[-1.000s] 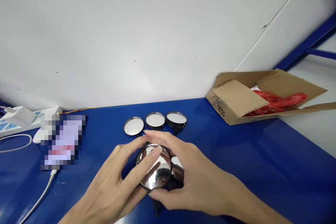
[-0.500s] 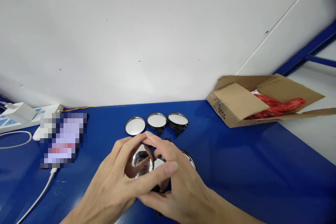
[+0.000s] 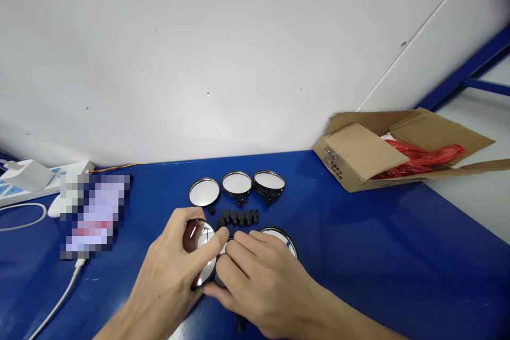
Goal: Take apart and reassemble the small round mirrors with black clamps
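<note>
At left, a white power strip (image 3: pixel 27 193) lies on the blue tabletop (image 3: pixel 358 255). Lower centre, the left hand (image 3: pixel 169 268) pinches a tilted round mirror (image 3: pixel 200 235) by its rim. Above are three other mirrors (image 3: pixel 237 183) and small black parts (image 3: pixel 241 218). The right hand (image 3: pixel 258 279) curls beside the round mirror, its grip hidden. An open cardboard box (image 3: pixel 338 167) sits at right.

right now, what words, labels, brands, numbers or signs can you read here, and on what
No text is readable.
Box: dark print on its side, too small and blurred.
Phone: screen pixelated.
Power strip: blue patches, no legible wording.
Mirrors: no lettering seen.
</note>
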Available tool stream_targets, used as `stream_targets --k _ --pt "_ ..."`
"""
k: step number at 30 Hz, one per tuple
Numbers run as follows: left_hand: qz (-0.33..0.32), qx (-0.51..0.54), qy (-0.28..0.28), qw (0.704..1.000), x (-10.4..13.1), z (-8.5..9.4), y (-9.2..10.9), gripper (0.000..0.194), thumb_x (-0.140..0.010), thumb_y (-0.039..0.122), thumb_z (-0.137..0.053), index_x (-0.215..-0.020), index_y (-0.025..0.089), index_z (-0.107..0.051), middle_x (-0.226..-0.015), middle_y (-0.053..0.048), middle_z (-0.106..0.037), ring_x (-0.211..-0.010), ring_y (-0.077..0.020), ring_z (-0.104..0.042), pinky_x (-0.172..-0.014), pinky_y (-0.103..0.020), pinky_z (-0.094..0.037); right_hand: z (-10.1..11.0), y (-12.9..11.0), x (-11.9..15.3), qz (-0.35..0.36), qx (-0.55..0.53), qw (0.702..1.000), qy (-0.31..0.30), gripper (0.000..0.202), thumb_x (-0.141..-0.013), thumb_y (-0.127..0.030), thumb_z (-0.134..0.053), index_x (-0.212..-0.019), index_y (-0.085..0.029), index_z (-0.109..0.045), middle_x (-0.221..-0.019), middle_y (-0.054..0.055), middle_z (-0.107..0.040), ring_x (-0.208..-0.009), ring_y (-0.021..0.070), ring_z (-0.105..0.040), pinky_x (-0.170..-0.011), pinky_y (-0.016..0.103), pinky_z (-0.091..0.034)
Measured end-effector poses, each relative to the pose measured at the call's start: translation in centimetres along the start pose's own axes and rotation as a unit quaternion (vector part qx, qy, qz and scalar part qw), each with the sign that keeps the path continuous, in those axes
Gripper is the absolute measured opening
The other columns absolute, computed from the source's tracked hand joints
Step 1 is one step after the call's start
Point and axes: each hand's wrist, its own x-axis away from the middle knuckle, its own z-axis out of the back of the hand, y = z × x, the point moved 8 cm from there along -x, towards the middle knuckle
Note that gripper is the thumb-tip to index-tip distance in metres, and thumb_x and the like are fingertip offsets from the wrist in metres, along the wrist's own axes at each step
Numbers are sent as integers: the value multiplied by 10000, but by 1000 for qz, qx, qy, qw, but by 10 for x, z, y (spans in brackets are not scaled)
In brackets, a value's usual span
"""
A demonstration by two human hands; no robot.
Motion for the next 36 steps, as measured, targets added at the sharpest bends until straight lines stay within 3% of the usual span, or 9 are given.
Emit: stream_targets --k 2,7,11,16,20,24,27,33,36 --pt "-2 -1 4 1000 0 1 1 433 -953 174 -618 -1346 355 -651 -1311 -86 -469 -893 -206 -629 -623 -287 -515 0 0 -1 14 -38 999 -21 432 -1224 -384 -470 -882 -187 -646 -775 16 -652 -681 183 -587 -606 354 -413" --pt "-29 21 8 999 -2 4 2 453 -887 94 -579 -1273 326 -631 -1259 -84 -478 -859 -191 -599 -608 -277 -481 3 4 0 11 -146 987 -61 456 -1213 -481 -487 -881 -194 -612 -836 -7 -648 -738 149 -582 -648 304 -470" --pt "-51 44 -2 998 -5 5 5 352 -953 113 -576 -1240 308 -633 -1221 -81 -484 -838 -182 -580 -614 -286 -466 -1 5 1 3 -206 973 -105 458 -1207 -486 -489 -867 -201 -602 -838 -12 -653 -797 146 -614 -707 274 -510" --pt "-79 63 -30 994 -9 7 8 238 -1026 140 -538 -1158 295 -662 -1183 -64 -518 -805 -166 -531 -634 -286 -441 -7 11 3 -29 -301 932 -201 474 -1221 -526 -436 -950 -200 -649 -933 5 -718 -872 144 -649 -727 253 -487" --pt "-77 34 -3 996 -11 11 3 258 -1011 147 -571 -1200 292 -670 -1221 -79 -504 -850 -188 -563 -659 -298 -467 9 30 -1 -107 -363 913 -155 422 -1213 -511 -499 -1008 -198 -694 -912 -10 -686 -824 128 -628 -739 259 -467" --pt "-18 14 3 1000 -11 10 -12 503 -882 23 -548 -1272 320 -660 -1306 -93 -501 -935 -216 -637 -720 -330 -544 32 62 1 -224 -309 924 -31 215 -1187 -342 -577 -1151 -222 -752 -1023 14 -664 -897 140 -645 -834 270 -511" --pt "10 13 13 1000 -10 10 -20 509 -890 42 -543 -1299 325 -651 -1325 -97 -497 -960 -233 -658 -733 -350 -575 41 83 7 -284 -228 931 7 186 -1172 -268 -584 -1207 -261 -767 -1105 28 -676 -991 165 -672 -921 300 -529" --pt "47 27 -13 998 -9 4 -26 487 -913 54 -588 -1308 333 -645 -1308 -81 -498 -910 -208 -627 -742 -352 -583 42 108 14 -293 -129 946 -53 124 -1135 -247 -656 -1204 -254 -759 -1031 19 -753 -995 204 -690 -877 326 -522" --pt "52 35 -25 998 -8 1 -26 482 -923 69 -600 -1323 335 -641 -1322 -83 -495 -916 -208 -624 -751 -361 -588 38 114 19 -313 -106 937 -112 39 -1099 -245 -715 -1090 -261 -750 -982 -8 -757 -888 181 -689 -780 313 -489"
